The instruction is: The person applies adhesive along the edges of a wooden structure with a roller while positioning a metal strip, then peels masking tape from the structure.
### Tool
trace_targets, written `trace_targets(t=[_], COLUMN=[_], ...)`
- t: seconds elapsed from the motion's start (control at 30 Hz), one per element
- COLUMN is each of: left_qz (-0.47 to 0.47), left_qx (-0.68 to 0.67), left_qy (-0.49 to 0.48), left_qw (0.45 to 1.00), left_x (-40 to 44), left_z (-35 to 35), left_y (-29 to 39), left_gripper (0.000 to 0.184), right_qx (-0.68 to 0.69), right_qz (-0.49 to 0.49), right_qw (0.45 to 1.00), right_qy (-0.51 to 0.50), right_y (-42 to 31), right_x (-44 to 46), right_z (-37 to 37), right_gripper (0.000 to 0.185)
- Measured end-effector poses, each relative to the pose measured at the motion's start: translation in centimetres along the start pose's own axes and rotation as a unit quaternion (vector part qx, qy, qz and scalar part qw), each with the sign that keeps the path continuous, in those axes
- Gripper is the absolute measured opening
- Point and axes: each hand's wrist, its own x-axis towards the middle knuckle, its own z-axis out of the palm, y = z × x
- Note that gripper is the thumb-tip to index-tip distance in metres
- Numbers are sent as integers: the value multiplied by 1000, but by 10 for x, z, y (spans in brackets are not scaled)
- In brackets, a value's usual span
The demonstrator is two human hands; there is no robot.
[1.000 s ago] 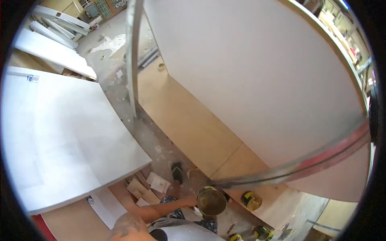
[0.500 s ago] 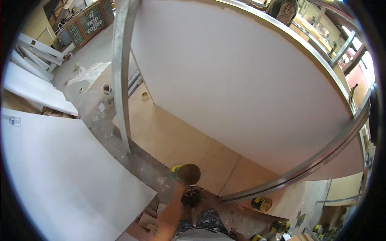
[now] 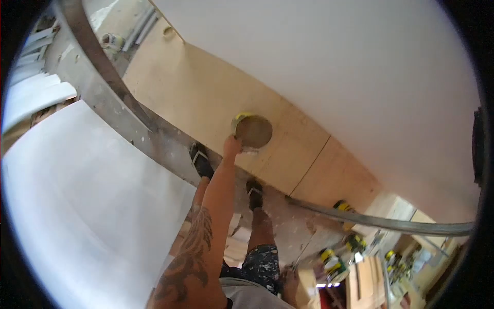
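Observation:
My left hand [image 3: 232, 146] is closed on the near side of a yellow-labelled paint can [image 3: 255, 132]. The can's round brown face shows toward me; whether that is its opening or its base I cannot tell. It is over a light plywood sheet [image 3: 206, 98], and touching or apart is unclear. Down beside my thigh, my right hand [image 3: 290, 283] is small and blurred, its fingers hard to read. The nearest thing to it is a pale wooden piece [image 3: 307, 286].
A large white panel [image 3: 98, 201] lies at left. Another white panel [image 3: 370, 87] stands beyond the plywood. Curved metal framing [image 3: 381, 221] crosses at right, and more framing [image 3: 103, 67] at left. Several yellow-labelled cans [image 3: 332, 262] stand at lower right.
My left arm has stretched forward, bringing the can from beside my feet out over the plywood. The view has tilted down, and my feet are now apart.

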Motion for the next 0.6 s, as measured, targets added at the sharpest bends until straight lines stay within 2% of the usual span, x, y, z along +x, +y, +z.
trace_targets(t=[0.07,0.1,0.2,0.27,0.3,0.33,0.37,0.4,0.43,0.5,0.53,0.57,0.6], left_qz=[-40,-21,-10,-19,23,64,64,171,282,135,115,91,139], left_qx=[-37,-24,-35,-47,-41,-35,-20,4,23,-9,24,57,127], left_qy=[-29,-27,-62,-97,-87,-77,-84,-5,72,-57,-131,-204,-184], left_qw=[998,999,997,994,995,994,994,985,956,989,984,973,965], left_x=[27,37,57,53,44,35,31,30,27,-13,-49,-88,-103], left_z=[16,16,1,-12,-19,-27,-29,-27,-31,-65,-99,-132,-135], left_y=[-22,-26,-29,-28,-29,-37,-58,-86,-105,-128,-119,-114,-159], left_gripper=[35,38,44,46,47,48,48,47,46,49,50,51,46], right_qx=[-66,-152,-364,-375,-340,-341,-329,-316,-296,-285,-241,-227,-214], right_qz=[-78,-164,-401,-377,-485,-387,-357,-327,-373,-277,-251,-274,-297], right_qw=[994,974,840,844,804,851,867,883,875,914,932,930,927], right_qy=[-27,-44,-41,-67,-57,-101,-111,-119,-89,-80,-101,-89,-78], right_y=[4,-9,-80,-118,-120,-132,-142,-152,-161,-179,-185,-186,-187], right_x=[15,25,38,60,80,93,100,106,112,134,144,162,181], right_z=[35,65,177,244,271,299,323,348,371,409,425,442,458], right_gripper=[21,26,42,44,42,48,50,53,51,48,46,41,36])
